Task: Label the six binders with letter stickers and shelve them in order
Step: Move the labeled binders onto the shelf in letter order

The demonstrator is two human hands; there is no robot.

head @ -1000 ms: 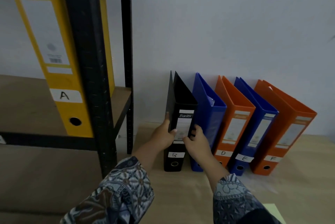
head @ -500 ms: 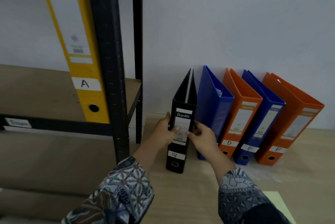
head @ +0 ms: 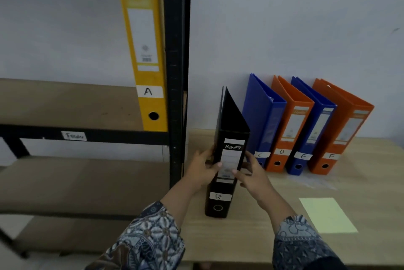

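The black binder marked B (head: 227, 156) is gripped at mid-spine from both sides, by my left hand (head: 202, 170) and my right hand (head: 253, 174). It stands slightly tilted, apart from the row, with its foot near the table. The yellow binder marked A (head: 145, 51) stands upright on the brown shelf board (head: 65, 103), against the rack's black post (head: 176, 73). Leaning on the wall are the blue binder C (head: 263, 121), orange binder D (head: 288, 129), blue binder E (head: 310, 134) and orange binder F (head: 337, 132).
A pale green sheet (head: 326, 215) lies on the wooden table (head: 240, 237) at the right front. The shelf's front rail carries a white tag (head: 74, 136). A lower shelf board (head: 83, 184) lies left of my arms.
Both hands have pulled binder B out of the row, toward me and away from binder C. The view has swung left and up, showing more of the shelf.
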